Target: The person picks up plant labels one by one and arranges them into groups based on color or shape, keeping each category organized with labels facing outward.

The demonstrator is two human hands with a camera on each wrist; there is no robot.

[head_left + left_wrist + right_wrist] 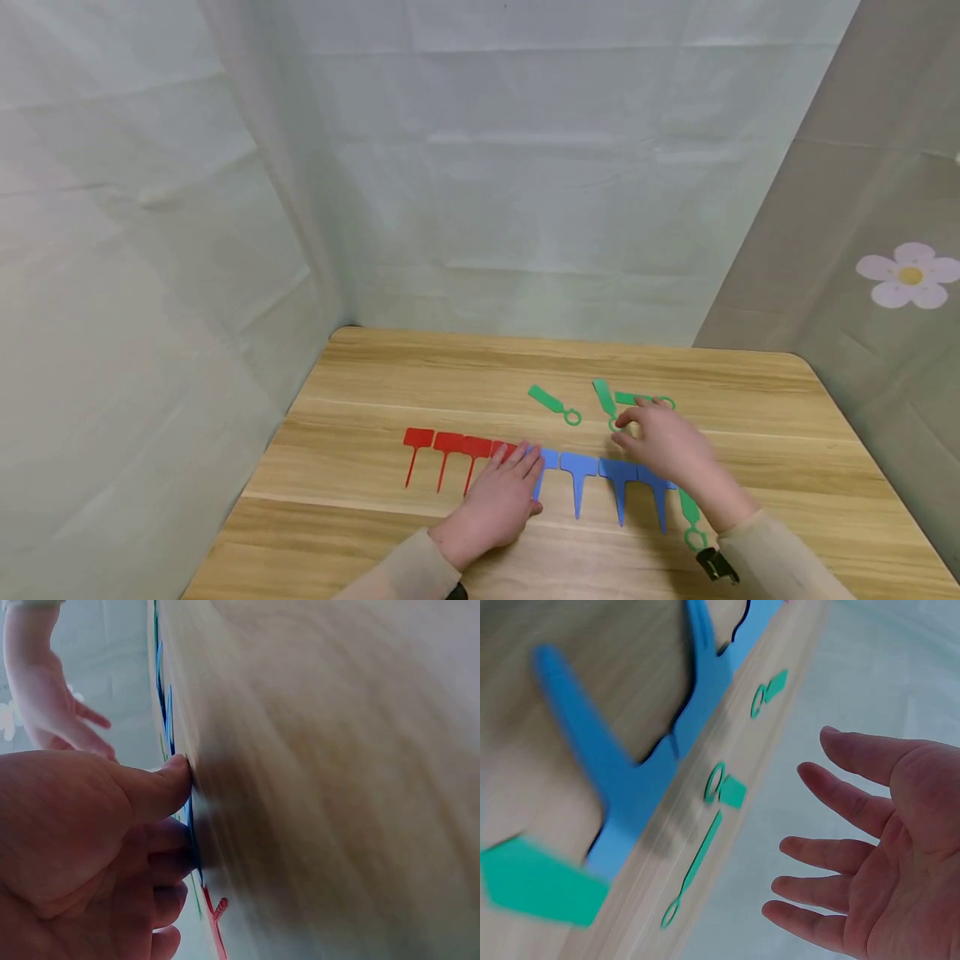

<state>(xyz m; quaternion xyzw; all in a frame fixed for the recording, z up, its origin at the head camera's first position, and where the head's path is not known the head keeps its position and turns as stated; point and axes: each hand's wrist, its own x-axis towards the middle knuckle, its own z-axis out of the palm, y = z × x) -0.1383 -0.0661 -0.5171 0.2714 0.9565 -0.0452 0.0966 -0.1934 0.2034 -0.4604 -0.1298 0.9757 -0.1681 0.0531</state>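
My left hand rests flat on the row of plant labels, where the red ones meet the blue ones. Its fingers are straight and partly cover the last red T-shaped label and the first blue T-shaped label. My right hand hovers above the wooden table with fingers spread and nothing in them, as the right wrist view shows. In the head view it overlaps two green ring-ended tags, an upright one and a sideways one. Another green tag lies left of these.
More red labels continue the row leftward, and more blue labels rightward. At the row's right end lies one green tag, near the right sleeve. Pale fabric hangs behind the wooden table.
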